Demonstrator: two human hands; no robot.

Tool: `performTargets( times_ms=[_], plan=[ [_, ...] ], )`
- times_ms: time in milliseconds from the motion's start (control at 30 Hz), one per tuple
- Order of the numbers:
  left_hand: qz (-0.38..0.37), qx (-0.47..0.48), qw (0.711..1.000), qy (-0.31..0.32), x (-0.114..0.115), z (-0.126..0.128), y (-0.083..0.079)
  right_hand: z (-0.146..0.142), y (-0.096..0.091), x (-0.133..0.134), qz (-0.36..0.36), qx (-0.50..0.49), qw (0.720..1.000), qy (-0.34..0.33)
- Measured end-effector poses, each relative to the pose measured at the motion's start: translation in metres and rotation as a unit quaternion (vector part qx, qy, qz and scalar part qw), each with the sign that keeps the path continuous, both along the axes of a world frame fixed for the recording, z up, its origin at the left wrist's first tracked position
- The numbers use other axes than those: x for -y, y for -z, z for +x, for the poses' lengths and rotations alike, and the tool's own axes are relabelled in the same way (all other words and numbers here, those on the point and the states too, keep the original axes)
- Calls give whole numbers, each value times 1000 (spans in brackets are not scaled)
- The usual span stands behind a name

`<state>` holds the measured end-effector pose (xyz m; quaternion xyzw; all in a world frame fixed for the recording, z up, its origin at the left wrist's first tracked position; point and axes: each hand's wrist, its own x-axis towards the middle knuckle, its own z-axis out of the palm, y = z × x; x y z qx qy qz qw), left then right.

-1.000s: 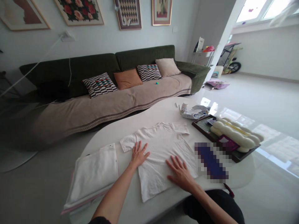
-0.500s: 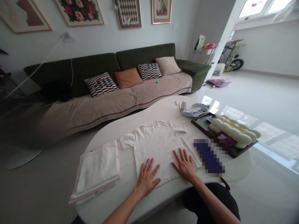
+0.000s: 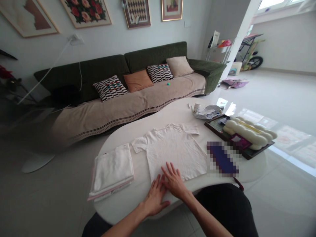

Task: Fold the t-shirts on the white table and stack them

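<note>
A white T-shirt [image 3: 176,149] lies spread on the white table [image 3: 116,138], its neck and sleeves toward the sofa. On its lower hem rests my right hand [image 3: 174,181], palm down with the fingers stretched out. My left hand [image 3: 156,196] is beside it, at the lower left corner of the shirt, also flat with the thumb apart. The fingertips of the two hands meet or overlap slightly. Neither hand grips anything. To the left sits a stack of folded white cloth [image 3: 113,169] with a pinkish edge showing underneath.
On the right stands a dark tray [image 3: 249,154] bearing a puffy cream-coloured object [image 3: 251,131]. A blurred-out dark blue item [image 3: 223,159] lies nearer me. Crumpled plastic packaging [image 3: 208,112] is at the table's far side. A green sofa [image 3: 155,54] with cushions stands behind.
My right hand has moved left from the shirt's right side to beside my left hand. My left hand has shifted slightly toward me. The view has tilted and shifted a little.
</note>
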<state>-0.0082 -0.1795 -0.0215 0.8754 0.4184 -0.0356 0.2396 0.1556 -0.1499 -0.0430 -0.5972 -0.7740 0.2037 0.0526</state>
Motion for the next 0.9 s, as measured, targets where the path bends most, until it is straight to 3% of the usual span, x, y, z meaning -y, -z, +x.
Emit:
performTargets(
  times_ms=[100, 167, 233, 267, 300, 400, 467, 600, 767, 900],
  plan=[
    [-28, 73, 997, 8, -9, -14, -1, -6, 7, 16, -2, -19, 999, -33],
    [-44, 113, 992, -47, -36, -27, -6, 2, 13, 24, 3, -14, 999, -38],
    [-24, 135, 969, -207, -76, -42, -13, 11, 16, 29, 3, -7, 999, -39],
    [-3, 134, 935, -328, -99, -49, -16, 14, 16, 30, 1, -4, 999, -38],
    [15, 125, 882, -454, -120, -55, -17, 16, 17, 31, -3, -2, 999, -36],
    [28, 94, 807, -583, -166, -64, -13, 14, 15, 31, -11, -2, 999, -32],
    [22, 90, 786, -612, -178, -64, -5, 13, 15, 31, -10, -3, 999, -32],
    [22, 115, 746, -655, -178, -62, 9, 13, 17, 31, -2, -3, 999, -34],
    [33, 181, 706, -684, -179, -66, 10, 14, 22, 31, 8, 1, 999, -36],
    [24, 221, 697, -681, -178, -68, 11, 14, 22, 32, 15, 2, 999, -36]
  ],
)
